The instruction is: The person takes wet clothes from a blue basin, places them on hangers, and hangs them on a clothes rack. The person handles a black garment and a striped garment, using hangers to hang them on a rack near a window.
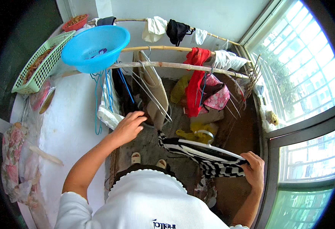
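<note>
My right hand (253,165) grips one end of a white clothes hanger (222,151), its fingers closed round it. A black and white patterned garment (186,150) hangs on that hanger, in front of my body. The hanger's hook points up and away from me, off any pole. My left hand (130,126) is raised in the air with nothing in it, its fingers slightly bent and apart. Just beyond it hang a long beige cloth (152,86) and bare wire hangers; whether the fingers touch the cloth I cannot tell.
Bamboo poles (167,66) cross ahead, carrying a red cloth (197,82), blue hangers (108,91) and other laundry. A blue basin (95,47) rests on them at left, beside a green basket (41,65) of dried food. A barred window (308,65) stands at right; bags lie below.
</note>
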Tool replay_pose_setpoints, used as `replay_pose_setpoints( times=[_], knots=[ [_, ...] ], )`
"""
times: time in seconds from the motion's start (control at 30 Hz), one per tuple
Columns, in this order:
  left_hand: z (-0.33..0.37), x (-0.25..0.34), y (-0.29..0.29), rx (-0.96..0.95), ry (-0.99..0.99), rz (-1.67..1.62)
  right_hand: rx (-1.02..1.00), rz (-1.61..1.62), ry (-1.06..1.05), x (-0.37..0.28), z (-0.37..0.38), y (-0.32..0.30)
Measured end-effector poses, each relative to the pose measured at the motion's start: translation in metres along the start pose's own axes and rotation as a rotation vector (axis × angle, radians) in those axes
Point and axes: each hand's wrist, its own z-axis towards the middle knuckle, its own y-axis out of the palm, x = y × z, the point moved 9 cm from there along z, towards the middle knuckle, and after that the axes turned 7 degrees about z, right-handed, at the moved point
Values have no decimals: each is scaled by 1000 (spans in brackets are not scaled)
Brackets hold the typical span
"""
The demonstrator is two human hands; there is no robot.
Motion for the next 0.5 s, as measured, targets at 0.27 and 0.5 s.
replay_pose_setpoints(
  times=[0.27, 0.5],
  knots=[
    [105, 26, 43, -212, 151, 485, 79, 93, 402, 64, 11, 61],
    [134, -7, 91, -180, 109, 741, -27, 634, 651, 73, 30, 115]
  ],
)
